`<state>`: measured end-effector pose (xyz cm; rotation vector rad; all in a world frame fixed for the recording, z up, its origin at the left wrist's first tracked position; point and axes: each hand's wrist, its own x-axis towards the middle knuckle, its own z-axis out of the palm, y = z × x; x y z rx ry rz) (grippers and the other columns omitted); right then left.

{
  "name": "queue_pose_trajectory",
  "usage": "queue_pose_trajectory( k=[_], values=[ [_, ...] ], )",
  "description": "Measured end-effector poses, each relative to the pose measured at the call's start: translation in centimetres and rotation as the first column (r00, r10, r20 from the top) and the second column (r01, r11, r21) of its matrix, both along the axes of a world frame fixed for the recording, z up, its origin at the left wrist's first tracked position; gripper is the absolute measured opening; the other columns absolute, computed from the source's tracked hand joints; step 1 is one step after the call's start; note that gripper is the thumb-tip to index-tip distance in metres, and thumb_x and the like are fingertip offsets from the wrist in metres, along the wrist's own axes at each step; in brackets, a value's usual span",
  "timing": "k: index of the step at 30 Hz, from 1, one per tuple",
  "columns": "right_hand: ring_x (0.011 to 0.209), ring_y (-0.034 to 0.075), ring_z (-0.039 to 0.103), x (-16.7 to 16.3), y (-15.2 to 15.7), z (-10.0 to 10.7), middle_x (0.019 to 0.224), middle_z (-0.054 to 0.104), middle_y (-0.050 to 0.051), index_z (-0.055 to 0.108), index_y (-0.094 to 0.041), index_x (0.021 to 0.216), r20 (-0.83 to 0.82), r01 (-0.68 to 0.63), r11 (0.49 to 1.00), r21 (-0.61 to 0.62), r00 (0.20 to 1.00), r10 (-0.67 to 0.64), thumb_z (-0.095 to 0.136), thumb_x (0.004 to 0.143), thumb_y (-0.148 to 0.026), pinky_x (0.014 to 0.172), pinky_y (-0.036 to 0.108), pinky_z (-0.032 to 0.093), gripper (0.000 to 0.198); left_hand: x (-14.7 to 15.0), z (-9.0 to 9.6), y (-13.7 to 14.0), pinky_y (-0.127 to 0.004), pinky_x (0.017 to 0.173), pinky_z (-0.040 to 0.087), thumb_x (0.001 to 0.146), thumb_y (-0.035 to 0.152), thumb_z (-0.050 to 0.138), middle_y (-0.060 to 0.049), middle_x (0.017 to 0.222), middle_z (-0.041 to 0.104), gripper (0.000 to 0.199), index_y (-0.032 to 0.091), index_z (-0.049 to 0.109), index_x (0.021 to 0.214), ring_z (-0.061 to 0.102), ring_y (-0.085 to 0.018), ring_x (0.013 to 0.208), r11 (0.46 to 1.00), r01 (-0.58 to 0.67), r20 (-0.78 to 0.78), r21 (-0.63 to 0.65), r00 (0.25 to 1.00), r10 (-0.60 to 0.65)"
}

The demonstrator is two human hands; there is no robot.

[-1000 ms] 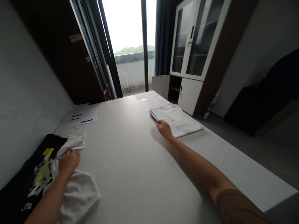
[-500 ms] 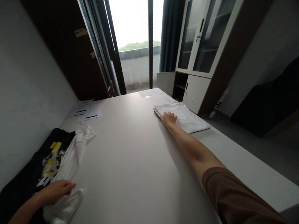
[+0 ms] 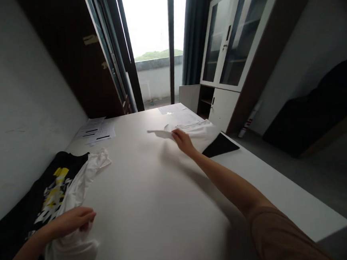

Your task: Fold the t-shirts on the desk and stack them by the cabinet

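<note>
My right hand [image 3: 184, 142] pinches the edge of a white folded garment [image 3: 205, 130] at the right side of the table. The lifted part stretches left of the fingers and is smeared by motion. Under it a black cloth [image 3: 222, 145] shows, lying flat near the table edge. At the lower left my left hand [image 3: 75, 220] has its fingers curled together over a white garment [image 3: 73, 254], which looks crumpled and partly blurred. That garment lies along a black garment [image 3: 18, 222] with a yellow and white print. The left fingertips partly hide where they meet the cloth.
The white table [image 3: 135, 181] extends toward a window. Printed papers [image 3: 97, 131] lie at its far left, and more sheets [image 3: 175, 112] at the far end. A white cabinet [image 3: 224, 106] with one lower door open stands beyond the right edge. A wall borders the left.
My right hand has raised the white folded garment's edge and moved slightly left, uncovering black cloth. My left hand has shifted slightly right, and the lower white cloth has moved down.
</note>
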<state>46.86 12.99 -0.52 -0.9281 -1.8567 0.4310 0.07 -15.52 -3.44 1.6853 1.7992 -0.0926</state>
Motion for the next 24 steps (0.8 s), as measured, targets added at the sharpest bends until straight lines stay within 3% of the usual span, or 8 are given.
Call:
queue_pose_trajectory(
  k=[2,5,8,10,15,20,22,24],
  values=[
    [0.085,0.021,0.062,-1.5,-4.1,0.2,0.089,0.068,0.004,0.069,-0.021,0.099,0.002,-0.309,0.951,-0.034,0.951,0.309,0.050,0.102,-0.043,0.089,0.033,0.049,0.030,-0.2,0.7,2.2,-0.027,0.078,0.048,0.091,0.064,0.039,-0.003,0.085,0.072,0.052,0.023,0.071,0.085,0.066,-0.021,0.082,0.990,0.027,0.028,0.141,0.999,-0.031],
    [0.094,0.019,0.066,-2.9,-9.2,-0.3,0.105,0.072,0.005,0.071,-0.021,0.104,0.061,-0.690,0.711,-0.138,0.711,0.701,0.055,0.101,-0.044,0.110,0.042,0.040,0.029,0.9,2.6,5.6,-0.029,0.078,0.044,0.093,0.056,0.036,-0.003,0.088,0.071,0.046,0.023,0.068,0.087,0.064,-0.022,0.086,0.916,-0.068,-0.110,0.395,0.987,0.121],
    [0.106,0.020,0.067,-3.7,-12.1,-1.7,0.114,0.072,0.010,0.071,-0.018,0.106,0.009,-0.845,0.450,-0.290,0.467,0.884,0.056,0.101,-0.047,0.110,0.041,0.041,0.033,3.9,3.7,8.2,-0.030,0.071,0.042,0.095,0.051,0.037,-0.003,0.079,0.068,0.041,0.022,0.064,0.083,0.061,-0.022,0.077,0.811,-0.090,-0.195,0.578,0.950,0.244],
    [0.107,0.020,0.067,-4.5,-13.2,-3.0,0.113,0.073,0.012,0.071,-0.016,0.109,-0.055,-0.871,0.352,-0.341,0.393,0.918,0.054,0.102,-0.047,0.102,0.036,0.048,0.036,6.9,3.4,9.8,-0.031,0.073,0.043,0.096,0.047,0.038,-0.003,0.082,0.068,0.039,0.022,0.065,0.084,0.061,-0.022,0.078,0.784,-0.029,-0.162,0.620,0.973,0.165],
    [0.113,0.021,0.065,-7.6,-15.5,-6.4,0.111,0.073,0.014,0.072,-0.015,0.106,0.039,-0.913,0.343,-0.219,0.343,0.938,0.054,0.103,-0.041,0.103,0.033,0.047,0.033,16.8,-1.6,14.3,-0.037,0.103,0.043,0.096,0.037,0.047,-0.012,0.117,0.069,0.031,0.020,0.071,0.105,0.060,-0.026,0.113,0.751,0.173,-0.063,0.637,0.983,-0.173],
    [0.110,0.021,0.067,-6.9,-15.8,-6.7,0.111,0.074,0.013,0.073,-0.015,0.100,-0.020,-0.937,0.253,-0.239,0.265,0.964,0.059,0.099,-0.041,0.102,0.032,0.049,0.030,24.4,-6.7,18.5,-0.063,0.115,0.026,0.100,0.051,0.047,-0.022,0.157,0.042,0.053,0.019,0.058,0.141,0.033,-0.039,0.146,0.811,0.075,-0.120,0.581,0.993,-0.006],
    [0.101,0.021,0.070,-5.3,-14.6,-6.1,0.105,0.075,0.012,0.073,-0.015,0.099,-0.077,-0.908,0.311,-0.280,0.345,0.936,0.058,0.099,-0.040,0.095,0.032,0.052,0.029,25.6,-7.7,19.3,-0.072,0.113,0.017,0.101,0.054,0.042,-0.022,0.163,0.031,0.059,0.020,0.051,0.148,0.021,-0.043,0.151,0.810,0.024,-0.169,0.585,0.981,0.093],
    [0.091,0.020,0.071,-3.7,-12.5,-5.6,0.097,0.076,0.009,0.074,-0.015,0.096,-0.094,-0.819,0.490,-0.298,0.536,0.839,0.058,0.099,-0.037,0.089,0.032,0.054,0.027,25.5,-8.3,19.4,-0.073,0.115,0.010,0.102,0.054,0.039,-0.020,0.166,0.025,0.060,0.022,0.047,0.152,0.016,-0.042,0.153,0.800,0.030,-0.206,0.600,0.971,0.118]
  ],
)
